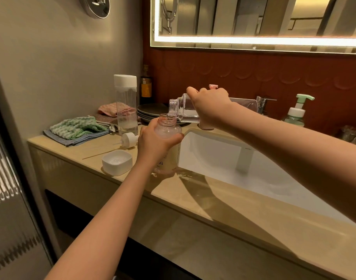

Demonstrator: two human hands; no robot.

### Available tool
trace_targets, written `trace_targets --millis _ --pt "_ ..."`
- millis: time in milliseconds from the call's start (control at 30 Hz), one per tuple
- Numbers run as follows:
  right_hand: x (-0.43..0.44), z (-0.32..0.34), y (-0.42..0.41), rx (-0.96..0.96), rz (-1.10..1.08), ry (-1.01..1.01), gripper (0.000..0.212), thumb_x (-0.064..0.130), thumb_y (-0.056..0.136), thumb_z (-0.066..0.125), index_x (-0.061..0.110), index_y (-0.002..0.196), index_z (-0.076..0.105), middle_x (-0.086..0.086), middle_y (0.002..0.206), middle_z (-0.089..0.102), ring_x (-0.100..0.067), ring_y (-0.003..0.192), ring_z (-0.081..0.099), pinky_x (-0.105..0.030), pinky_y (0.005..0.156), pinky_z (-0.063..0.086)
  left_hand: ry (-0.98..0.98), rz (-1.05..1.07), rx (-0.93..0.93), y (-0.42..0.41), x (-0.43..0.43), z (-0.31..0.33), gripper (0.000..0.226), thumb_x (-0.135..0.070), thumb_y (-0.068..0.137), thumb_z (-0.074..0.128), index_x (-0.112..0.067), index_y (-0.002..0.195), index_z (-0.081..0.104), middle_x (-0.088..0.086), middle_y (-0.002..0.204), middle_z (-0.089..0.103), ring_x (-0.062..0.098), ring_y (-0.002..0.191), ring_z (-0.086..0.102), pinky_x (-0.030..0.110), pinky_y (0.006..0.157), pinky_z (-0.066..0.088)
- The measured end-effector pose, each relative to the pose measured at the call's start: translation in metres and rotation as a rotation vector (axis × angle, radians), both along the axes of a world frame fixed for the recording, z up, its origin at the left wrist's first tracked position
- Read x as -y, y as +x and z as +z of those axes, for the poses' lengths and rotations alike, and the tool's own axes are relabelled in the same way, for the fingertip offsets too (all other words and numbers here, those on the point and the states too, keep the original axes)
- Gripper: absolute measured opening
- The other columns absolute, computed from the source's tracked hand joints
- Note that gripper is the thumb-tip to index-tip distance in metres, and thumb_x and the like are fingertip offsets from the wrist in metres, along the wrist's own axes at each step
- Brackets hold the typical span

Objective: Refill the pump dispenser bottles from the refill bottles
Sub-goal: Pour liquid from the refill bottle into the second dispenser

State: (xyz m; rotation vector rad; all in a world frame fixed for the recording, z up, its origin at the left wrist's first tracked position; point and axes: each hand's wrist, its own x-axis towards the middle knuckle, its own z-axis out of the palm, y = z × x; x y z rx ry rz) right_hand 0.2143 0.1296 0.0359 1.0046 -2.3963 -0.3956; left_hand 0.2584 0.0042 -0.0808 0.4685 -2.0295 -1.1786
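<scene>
- Left of centre: folded cloths (pixel 76 128) lay on the counter (pixel 193 199). A tall clear bottle (pixel 126 104) with a white cap stood upright just beside them.
- In front of that bottle, the removed pump head (pixel 129 139) lay on its side with its dip tube pointing to the frame's left. A white square cap (pixel 117 162) sat open side up near it.
- Left hand (pixel 153 142): the fingers were wrapped round the shoulder of the pump dispenser bottle (pixel 168 156), gripping it firmly.
- The dispenser bottle stood upright at frame centre, its base on the counter at the left rim of the sink (pixel 213 154). Its long axis was vertical and its neck was open.
- Refill bottle (pixel 183 110): its long axis ran nearly level, left to right across the frame. Its threaded mouth pointed left and slightly down, right over the dispenser's neck.
- Whether the two rims touched could not be told. Clear liquid lay along the refill bottle's lower side, and a thin flow appeared to enter the neck.
- Right hand (pixel 209 106): it held the refill bottle from above at mid-body, with the fingers curled over it.
- Judgement: the pour turned on keeping the mouth directly above the neck. The left hand was the steadying one, and the right hand set the tilt.
- Far right: a green pump bottle (pixel 297 112) stood upright behind the sink, well apart from both hands.
</scene>
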Motion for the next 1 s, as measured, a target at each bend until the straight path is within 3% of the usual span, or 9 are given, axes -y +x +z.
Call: trace_targets --millis 233,300,400,567,733,900,1000 --pt "0.0006 -0.0004 0.0009 0.011 -0.013 0.011 0.066 0.007 0.080 0.068 0.009 0.134 0.030 -0.013 0.112 0.057 -0.030 0.093 0.056 -0.045 0.085 0.047 -0.030 0.008 0.005 -0.0015 0.0021 -0.0016 0.082 -0.052 0.064 0.074 -0.023 0.134 0.043 0.006 0.127 0.051 0.025 0.113 0.049 0.040 0.087 0.048" --pt "0.0008 -0.0001 0.0010 0.018 -0.017 0.013 0.066 0.007 0.080 0.068 0.009 0.134 0.030 -0.013 0.112 0.057 -0.028 0.086 0.051 -0.045 0.085 0.047 -0.039 0.006 0.008 -0.0009 0.0028 -0.0022 0.082 -0.052 0.065 0.075 -0.023 0.135 0.042 0.006 0.129 0.050 0.025 0.115 0.048 0.043 0.090 0.048" --pt "0.0012 -0.0001 0.0001 0.030 -0.025 0.011 0.067 0.007 0.080 0.068 0.009 0.134 0.029 -0.013 0.112 0.056 -0.031 0.095 0.056 -0.046 0.085 0.047 -0.068 -0.012 0.029 0.0007 0.0057 -0.0020 0.087 -0.055 0.063 0.077 -0.022 0.136 0.041 0.006 0.130 0.049 0.026 0.118 0.047 0.047 0.094 0.047" --pt "0.0013 -0.0011 -0.0004 0.028 -0.022 -0.003 0.065 0.007 0.080 0.068 0.010 0.132 0.031 -0.013 0.110 0.056 -0.031 0.091 0.054 -0.046 0.084 0.048 -0.116 -0.015 0.042 0.0029 0.0058 -0.0003 0.087 -0.042 0.063 0.082 -0.020 0.137 0.040 0.008 0.129 0.046 0.024 0.116 0.046 0.034 0.088 0.047" --pt "0.0024 -0.0007 -0.0010 0.007 -0.024 0.013 0.065 0.009 0.080 0.068 0.009 0.133 0.030 -0.014 0.114 0.056 -0.032 0.099 0.057 -0.045 0.084 0.048 -0.091 -0.019 0.027 0.0028 0.0045 0.0000 0.082 -0.038 0.062 0.082 -0.022 0.133 0.043 0.006 0.125 0.049 0.024 0.112 0.049 0.037 0.088 0.048" --pt "0.0025 -0.0010 -0.0012 0.005 -0.023 0.011 0.062 0.009 0.081 0.069 0.009 0.131 0.031 -0.013 0.112 0.057 -0.027 0.083 0.049 -0.044 0.079 0.048 -0.092 -0.015 0.025 0.0027 0.0041 0.0003 0.083 -0.037 0.064 0.082 -0.021 0.135 0.042 0.006 0.127 0.047 0.024 0.114 0.048 0.038 0.090 0.048" --pt "0.0032 -0.0001 -0.0012 0.000 -0.022 0.012 0.062 0.009 0.081 0.069 0.010 0.131 0.031 -0.013 0.113 0.056 -0.031 0.095 0.056 -0.046 0.082 0.048 -0.087 -0.022 0.022 0.0013 0.0059 -0.0007 0.084 -0.039 0.062 0.082 -0.021 0.134 0.043 0.006 0.126 0.049 0.025 0.113 0.050 0.040 0.089 0.050"
